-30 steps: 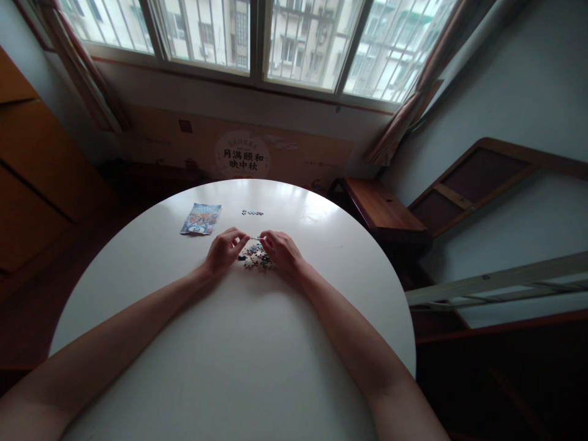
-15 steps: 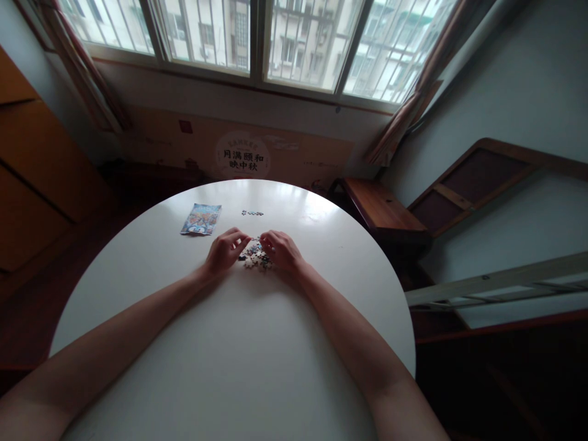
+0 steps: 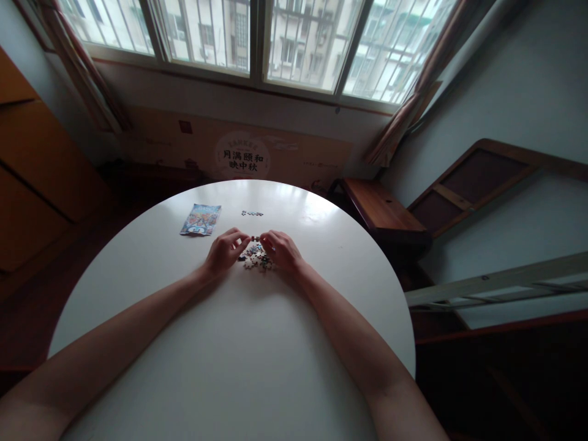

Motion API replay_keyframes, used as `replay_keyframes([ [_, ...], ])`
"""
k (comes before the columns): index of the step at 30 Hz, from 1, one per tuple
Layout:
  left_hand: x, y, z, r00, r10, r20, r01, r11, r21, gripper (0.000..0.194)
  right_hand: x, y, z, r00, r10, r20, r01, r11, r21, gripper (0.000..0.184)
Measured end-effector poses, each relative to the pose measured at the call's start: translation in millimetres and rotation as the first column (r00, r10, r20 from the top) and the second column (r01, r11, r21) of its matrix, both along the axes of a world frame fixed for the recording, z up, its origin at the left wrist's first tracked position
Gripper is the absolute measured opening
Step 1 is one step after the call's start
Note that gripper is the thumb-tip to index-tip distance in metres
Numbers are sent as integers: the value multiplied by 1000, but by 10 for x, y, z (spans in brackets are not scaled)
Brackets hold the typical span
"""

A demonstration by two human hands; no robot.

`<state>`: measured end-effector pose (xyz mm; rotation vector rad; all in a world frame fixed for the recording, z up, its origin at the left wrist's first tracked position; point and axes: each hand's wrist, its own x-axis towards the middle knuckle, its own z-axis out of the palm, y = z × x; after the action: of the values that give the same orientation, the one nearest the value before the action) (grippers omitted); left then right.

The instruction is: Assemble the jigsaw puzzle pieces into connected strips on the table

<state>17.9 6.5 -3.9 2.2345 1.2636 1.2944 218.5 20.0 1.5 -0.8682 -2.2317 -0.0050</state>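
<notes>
Between the fingertips of my two hands is a small dark jigsaw puzzle piece (image 3: 255, 239); whether it is one piece or two joined cannot be made out. My left hand (image 3: 226, 250) pinches its left end, and my right hand (image 3: 281, 248) pinches the right end. Just below the fingers lies a loose pile of jigsaw pieces (image 3: 257, 260), partly covered by my right hand. Farther off, a short row of pieces (image 3: 252, 214) rests on the white table. A blue printed packet (image 3: 201, 219) lies flat to the left of that row.
The round white table (image 3: 220, 361) fills the middle of the view. Beyond it are a window with bars (image 3: 303, 43) and a printed panel (image 3: 294, 144) on the wall. A wooden bench (image 3: 386, 205) stands at the right, an orange cabinet (image 3: 41, 153) at the left.
The puzzle piece between my fingertips has turned and shows darker, reddish parts now. Both hands stay in nearly the same place.
</notes>
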Motion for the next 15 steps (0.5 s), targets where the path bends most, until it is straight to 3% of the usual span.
replay_keyframes([
  [15, 6, -41, 53, 999, -2, 48, 2, 1000, -2, 24, 0, 29, -10, 1000, -26, -6, 26, 1000, 12, 17],
])
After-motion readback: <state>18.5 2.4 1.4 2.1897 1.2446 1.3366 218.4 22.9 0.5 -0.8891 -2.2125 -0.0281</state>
